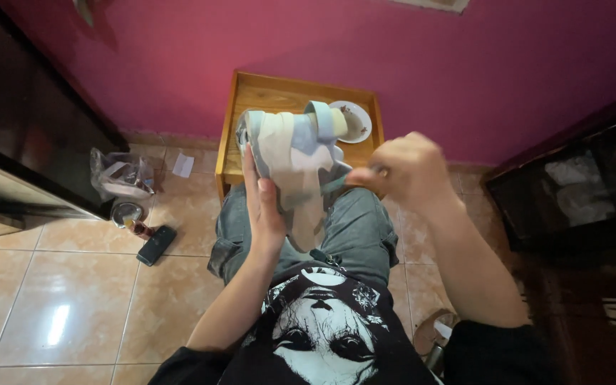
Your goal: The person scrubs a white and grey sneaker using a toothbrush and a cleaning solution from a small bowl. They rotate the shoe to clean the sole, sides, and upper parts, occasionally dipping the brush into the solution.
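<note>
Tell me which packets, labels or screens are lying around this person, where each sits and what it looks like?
Clear plastic bag: on the floor tiles by the dark cabinet, crumpled, something pale inside.
Paper slip: on the floor near the pink wall, small, white, rectangular.
Dark handset: flat on the tiles left of the person's knee, slim, black; whether it has a screen I cannot tell.

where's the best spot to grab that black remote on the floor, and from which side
Probably best across the long sides of the black remote, near its middle, coming straight down from above. It lies flat on the tile floor, slim and elongated, so the narrow width suits a pinch. A small tin sits near its far end, so the near end is freer.
</note>
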